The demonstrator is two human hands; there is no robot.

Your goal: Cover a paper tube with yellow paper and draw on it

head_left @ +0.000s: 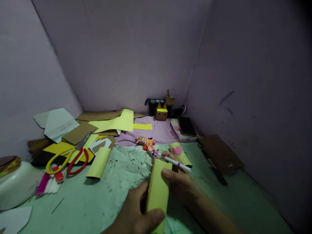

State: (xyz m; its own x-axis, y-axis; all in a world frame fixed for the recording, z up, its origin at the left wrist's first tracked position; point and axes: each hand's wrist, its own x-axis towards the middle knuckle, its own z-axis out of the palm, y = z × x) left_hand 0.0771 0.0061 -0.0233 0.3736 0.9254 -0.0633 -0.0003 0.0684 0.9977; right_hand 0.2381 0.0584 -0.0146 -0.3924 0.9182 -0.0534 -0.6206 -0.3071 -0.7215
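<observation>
A yellow paper-covered tube (pixel 159 188) stands nearly upright in front of me, slightly tilted. My left hand (pixel 136 208) is wrapped round its lower part, the thumb across the front. My right hand (pixel 181 178) presses its thumb against the tube's upper edge. Between the fingers of that same hand is a white marker pen (pixel 175 162) with a purple band, pointing left. Just behind it lies another yellow tube (pixel 182 156) bearing a pink heart. A third, plain yellow tube (pixel 99 164) rests on the table to the left. The far side of the held tube is hidden.
Scissors (pixel 79 154) with red and yellow handles lie at left, among cardboard and yellow paper (pixel 114 122). Marker caps (pixel 44 183) sit beside a white rounded object (pixel 18 185). A phone (pixel 187 125) and brown folder-like item (pixel 220 152) are at right; a small cardboard box figure (pixel 162 114) stands behind.
</observation>
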